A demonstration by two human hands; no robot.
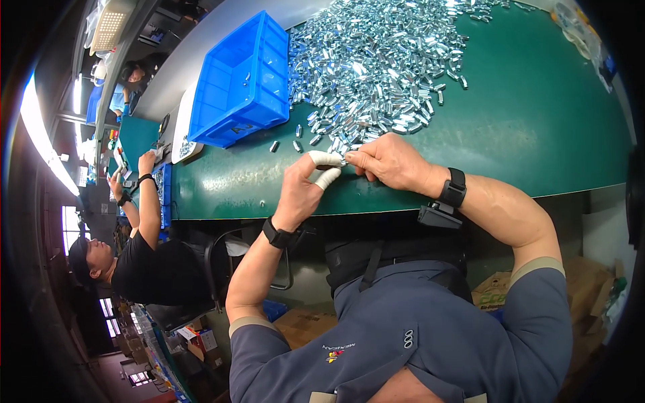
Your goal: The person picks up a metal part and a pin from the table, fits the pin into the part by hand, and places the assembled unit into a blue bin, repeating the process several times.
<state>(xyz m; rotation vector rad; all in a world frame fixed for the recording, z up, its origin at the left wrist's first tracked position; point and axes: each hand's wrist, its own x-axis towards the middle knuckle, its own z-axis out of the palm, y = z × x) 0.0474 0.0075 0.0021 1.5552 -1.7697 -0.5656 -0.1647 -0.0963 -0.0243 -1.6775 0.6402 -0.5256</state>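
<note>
Above the front edge of the green table, my left hand (pixel 304 187) and my right hand (pixel 395 164) meet fingertip to fingertip. White covers wrap the thumb and index finger of my left hand, which pinch one end of a small shiny metal piece (pixel 343 161). From the other side, my right thumb and index finger close on the same piece; the fingertips hide most of it. Right behind my hands spreads a big pile of short silver metal pieces (pixel 376 74), elongated with flat faces. A few loose ones (pixel 297 146) lie left of it.
Left of the pile stands a blue plastic bin (pixel 272 84), with a few metal pieces inside. Beside it is a white tray (pixel 183 127). A co-worker (pixel 161 262) sits at the left, hands raised over the table. Clear plastic bags (pixel 579 33) hang at the far right.
</note>
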